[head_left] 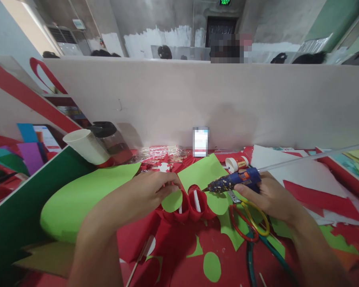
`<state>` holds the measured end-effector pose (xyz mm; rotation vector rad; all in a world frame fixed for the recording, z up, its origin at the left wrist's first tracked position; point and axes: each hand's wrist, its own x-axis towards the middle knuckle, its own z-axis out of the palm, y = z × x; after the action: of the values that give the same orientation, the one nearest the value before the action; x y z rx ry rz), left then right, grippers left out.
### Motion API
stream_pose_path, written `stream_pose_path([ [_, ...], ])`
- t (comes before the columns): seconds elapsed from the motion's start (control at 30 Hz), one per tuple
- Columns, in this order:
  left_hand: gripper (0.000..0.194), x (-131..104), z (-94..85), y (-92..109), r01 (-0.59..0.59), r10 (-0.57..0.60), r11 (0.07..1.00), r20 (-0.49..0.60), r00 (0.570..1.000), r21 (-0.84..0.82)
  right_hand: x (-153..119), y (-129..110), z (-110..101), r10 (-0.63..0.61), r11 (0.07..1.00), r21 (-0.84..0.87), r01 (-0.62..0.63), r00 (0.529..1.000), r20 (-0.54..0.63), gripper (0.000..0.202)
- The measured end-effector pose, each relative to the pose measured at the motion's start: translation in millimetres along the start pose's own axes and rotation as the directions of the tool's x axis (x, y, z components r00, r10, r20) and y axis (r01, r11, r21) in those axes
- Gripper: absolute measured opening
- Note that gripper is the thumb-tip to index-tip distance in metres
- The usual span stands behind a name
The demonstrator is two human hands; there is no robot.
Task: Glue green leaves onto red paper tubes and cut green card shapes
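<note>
My right hand grips a blue hot glue gun with a long clear glue stick out of its back. The gun's nozzle points left, close to a red rolled-paper piece with a white strip inside. My left hand is closed at the upper edge of a round green paper disc, fingertips partly hidden. That disc lies in front of a neighbouring red paper roll. Another green paper disc sits right of the rolls, under the gun. A loose green oval lies nearer to me.
Scissors with red and yellow handles and a teal-handled tool lie below my right hand. Green sheets, a paper cup and a dark-lidded jug are at left. A phone leans against the white partition.
</note>
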<state>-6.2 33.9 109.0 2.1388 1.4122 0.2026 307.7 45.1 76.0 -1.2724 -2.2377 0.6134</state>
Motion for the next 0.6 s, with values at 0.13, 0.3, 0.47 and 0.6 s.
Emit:
stream_pose_path([
  [0.13,0.03,-0.2,0.0,1.1,0.006,-0.006,1.0,0.008,1.0,0.008,-1.4,1.5,-1.4,0.014,1.0,-0.001,-0.014,1.0,0.003,0.042],
  [0.3,0.031,-0.2,-1.5,3.3,0.006,-0.006,1.0,0.009,1.0,0.024,-2.8,2.2,-3.1,0.004,1.0,-0.017,-0.004,1.0,0.001,0.04],
  [0.47,0.03,0.4,-1.9,4.0,0.011,-0.011,1.0,0.007,1.0,0.026,-2.9,4.3,-4.6,0.004,1.0,-0.02,-0.004,1.0,0.0,0.039],
  [0.6,0.03,0.1,-1.3,4.2,0.011,-0.011,1.0,0.002,1.0,0.028,-3.9,6.4,-5.7,0.024,1.0,-0.007,-0.024,1.0,0.016,0.04],
])
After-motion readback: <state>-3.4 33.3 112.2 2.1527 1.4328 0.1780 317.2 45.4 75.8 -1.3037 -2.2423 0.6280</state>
